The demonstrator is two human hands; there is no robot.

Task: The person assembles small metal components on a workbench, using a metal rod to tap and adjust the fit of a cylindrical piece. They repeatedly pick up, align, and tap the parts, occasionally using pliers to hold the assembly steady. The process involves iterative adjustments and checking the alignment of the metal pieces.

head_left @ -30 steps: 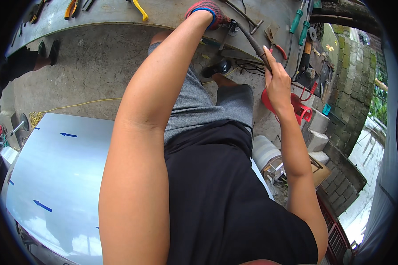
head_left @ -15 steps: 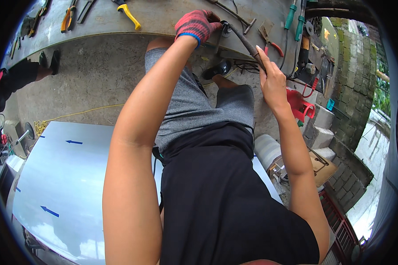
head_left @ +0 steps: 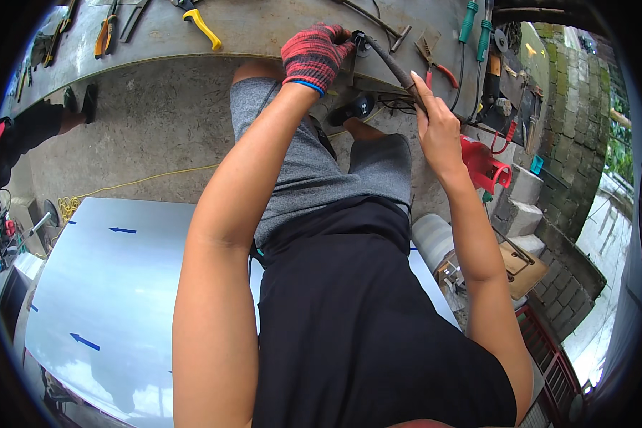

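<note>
My left hand (head_left: 314,55), in a red-and-black striped glove with a blue cuff, is at the near edge of the metal worktable (head_left: 250,28). Its fingers are closed beside a small dark round piece (head_left: 362,44); what they pinch, if anything, is hidden. Bare, my right hand (head_left: 439,128) wraps round the lower end of a long dark rod-like tool (head_left: 392,68). The tool slants up and left, its far end meeting the round piece by the gloved fingertips. Whether the two are joined I cannot tell.
Red-handled pliers (head_left: 435,65), a T-shaped metal tool (head_left: 401,38), green-handled cabled tools (head_left: 483,44) and a yellow-handled cutter (head_left: 205,27) lie on the worktable. A shiny sheet (head_left: 114,278) with blue arrows is behind me at left. Another person's leg (head_left: 39,128) shows at far left.
My left hand has turned slightly, showing more of the glove's back, and its forearm has shifted right. The right hand keeps its hold on the tool, nearly still.
</note>
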